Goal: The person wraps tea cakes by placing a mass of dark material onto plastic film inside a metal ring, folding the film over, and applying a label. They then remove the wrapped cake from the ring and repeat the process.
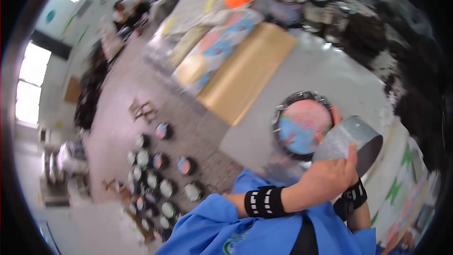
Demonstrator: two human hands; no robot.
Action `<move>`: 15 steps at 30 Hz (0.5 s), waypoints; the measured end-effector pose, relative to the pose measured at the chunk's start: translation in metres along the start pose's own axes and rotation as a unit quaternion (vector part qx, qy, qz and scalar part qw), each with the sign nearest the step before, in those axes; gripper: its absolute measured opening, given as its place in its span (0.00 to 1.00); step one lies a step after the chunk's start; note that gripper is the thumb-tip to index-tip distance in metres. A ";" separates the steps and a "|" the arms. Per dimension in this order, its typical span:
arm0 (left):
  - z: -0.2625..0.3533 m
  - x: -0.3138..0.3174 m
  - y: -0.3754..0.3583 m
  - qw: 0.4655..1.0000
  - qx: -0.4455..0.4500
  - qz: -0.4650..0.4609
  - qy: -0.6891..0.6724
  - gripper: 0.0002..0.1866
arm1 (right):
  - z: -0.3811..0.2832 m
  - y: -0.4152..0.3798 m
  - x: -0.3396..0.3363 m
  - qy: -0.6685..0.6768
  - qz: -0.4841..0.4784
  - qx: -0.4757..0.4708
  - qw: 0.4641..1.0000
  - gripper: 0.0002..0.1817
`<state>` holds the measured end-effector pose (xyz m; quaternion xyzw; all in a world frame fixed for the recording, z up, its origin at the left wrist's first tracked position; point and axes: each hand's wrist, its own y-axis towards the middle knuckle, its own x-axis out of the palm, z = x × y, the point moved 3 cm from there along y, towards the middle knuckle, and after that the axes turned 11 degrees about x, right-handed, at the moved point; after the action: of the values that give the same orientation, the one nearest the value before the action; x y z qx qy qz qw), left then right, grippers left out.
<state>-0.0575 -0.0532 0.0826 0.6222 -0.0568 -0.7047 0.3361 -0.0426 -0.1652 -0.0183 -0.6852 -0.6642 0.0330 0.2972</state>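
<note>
A wide grey metal ring [347,134] is tilted on its side at the table's near right. My left hand [325,184] is closed on its lower edge, with the index finger stretched along the outer wall. Just beside the ring lies a round pad [304,125] with a pink and blue top and a black rim in shiny plastic. My right hand [336,114] is mostly hidden behind the ring. Its visible fingers pinch the pad's right edge. Both wrists wear black bands.
On the table [325,68] lie a tan sheet [247,73], patterned fabric [226,38] and an orange object [238,0]. Dark bundles [365,33] line the far right. Several round pads [166,188] and a small wooden stool [143,110] stand on the floor; a person [126,13] is farther back.
</note>
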 end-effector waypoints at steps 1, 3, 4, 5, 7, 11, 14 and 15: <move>-0.001 -0.006 -0.012 1.000 -0.022 -0.009 0.005 0.33 | 0.016 0.005 0.027 -0.038 -0.055 -0.004 0.998 0.36; -0.006 -0.013 -0.028 0.997 -0.073 -0.020 0.001 0.33 | 0.036 0.011 0.037 -0.075 -0.109 -0.010 0.991 0.36; -0.011 -0.016 -0.039 0.994 -0.105 -0.016 -0.012 0.33 | 0.041 0.016 0.038 -0.095 -0.118 -0.011 0.988 0.35; -0.017 -0.015 -0.047 0.994 -0.108 -0.011 -0.009 0.33 | 0.032 0.015 0.031 -0.249 -0.110 -0.070 0.960 0.31; -0.038 -0.002 -0.064 0.984 -0.172 -0.052 -0.001 0.34 | 0.000 0.008 0.031 -0.499 0.005 -0.048 0.865 0.19; -0.094 0.049 -0.091 0.936 -0.309 -0.063 -0.156 0.26 | -0.016 -0.025 0.007 -0.533 0.100 -0.185 0.820 0.19; -0.122 0.051 -0.113 0.913 -0.320 0.030 -0.251 0.13 | -0.001 -0.064 -0.015 -0.575 0.195 -0.224 0.763 0.24; -0.136 0.036 -0.120 0.921 -0.287 -0.004 -0.262 0.09 | 0.006 -0.075 -0.022 -0.595 0.238 -0.222 0.735 0.27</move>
<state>0.0189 0.0659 -0.0372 0.2927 0.0644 -0.8297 0.4710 -0.1147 -0.1875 0.0027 -0.7082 -0.5089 0.3551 -0.3367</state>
